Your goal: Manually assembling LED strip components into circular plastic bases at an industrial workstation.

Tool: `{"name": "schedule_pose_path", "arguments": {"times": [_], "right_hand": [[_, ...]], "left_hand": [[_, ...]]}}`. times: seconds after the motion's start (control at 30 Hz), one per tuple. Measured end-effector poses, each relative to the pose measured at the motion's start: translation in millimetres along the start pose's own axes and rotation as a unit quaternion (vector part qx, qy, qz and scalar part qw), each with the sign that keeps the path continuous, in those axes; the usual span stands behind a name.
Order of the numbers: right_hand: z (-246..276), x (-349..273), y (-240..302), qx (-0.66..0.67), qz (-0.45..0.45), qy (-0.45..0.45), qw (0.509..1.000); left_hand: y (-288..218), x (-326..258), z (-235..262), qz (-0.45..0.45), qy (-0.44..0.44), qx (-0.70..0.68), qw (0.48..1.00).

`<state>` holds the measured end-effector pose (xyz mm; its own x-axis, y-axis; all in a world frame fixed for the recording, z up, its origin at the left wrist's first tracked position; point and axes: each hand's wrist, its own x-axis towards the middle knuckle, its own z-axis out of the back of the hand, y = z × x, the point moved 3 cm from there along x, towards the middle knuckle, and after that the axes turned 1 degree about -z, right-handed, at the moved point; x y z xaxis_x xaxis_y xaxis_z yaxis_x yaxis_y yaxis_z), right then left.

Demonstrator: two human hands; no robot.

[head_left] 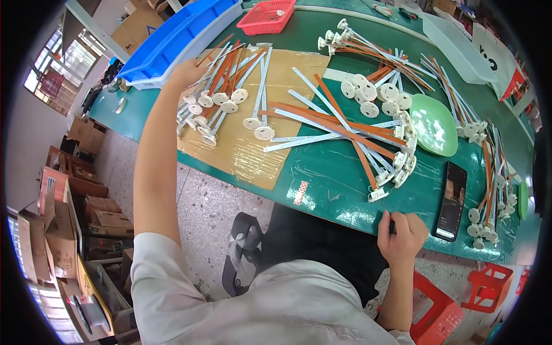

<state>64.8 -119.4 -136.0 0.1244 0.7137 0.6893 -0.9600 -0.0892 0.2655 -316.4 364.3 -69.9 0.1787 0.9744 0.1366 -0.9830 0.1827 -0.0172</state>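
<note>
**Head view: two hands at a green bench strewn with strip-and-disc parts**

Head camera, looking down, I see my left hand stretched far forward to the bundle of orange and white strips lying on the brown cardboard sheet. The hand rests on the strips' far ends; its fingers are hidden behind the knuckles and strips, so I cannot tell whether they are closed on anything. My right hand sits at the near edge of the green table, fingers curled together over the rim and holding nothing I can make out.

I count one blue bin, one red basket, one green plate, one black phone just right of my right hand, and one white tray at the far right. The strips form four loose groups: the bundle under my left hand, a crossed heap at centre, a fan farther back, and a column along the right edge. Single strips overlap too much to count. Roughly eight white discs cluster beside the plate.

Two red stools show below the table, both cut off by the dark fisheye rim. Cardboard boxes at left are blurred.
</note>
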Motion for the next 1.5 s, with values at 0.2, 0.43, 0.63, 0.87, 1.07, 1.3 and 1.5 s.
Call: {"name": "schedule_pose_path", "arguments": {"times": [0.2, 0.43, 0.63, 0.87, 1.07, 1.3, 1.5], "right_hand": [[0, -1, -1, -0.005, -0.008, 0.005, 1.0], [2, -1, 0, -0.005, -0.008, -0.006, 1.0], [2, 0, 1, -0.006, -0.005, 0.0, 1.0], [1, 0, 1, -0.022, 0.002, -0.012, 1.0], [3, 0, -3, -0.008, -0.016, 0.006, 1.0], [-2, 2, 0, 0.009, -0.018, 0.016, 1.0], [-1, -2, -10, 0.001, -0.036, 0.003, 0.999]], "left_hand": [[-21, 5, -3, 0.023, 0.061, -0.052, 0.997], [-50, 2, -8, -0.1, 0.062, 0.04, 0.992], [-48, 1, 9, -0.053, 0.158, 0.027, 0.986], [-38, -17, 48, 0.085, 0.237, -0.248, 0.936], [-53, -23, 33, 0.144, 0.135, -0.433, 0.88], [-7, 45, -13, -0.19, 0.098, -0.118, 0.97], [-94, -7, -5, -0.12, 0.065, -0.09, 0.987]]}}
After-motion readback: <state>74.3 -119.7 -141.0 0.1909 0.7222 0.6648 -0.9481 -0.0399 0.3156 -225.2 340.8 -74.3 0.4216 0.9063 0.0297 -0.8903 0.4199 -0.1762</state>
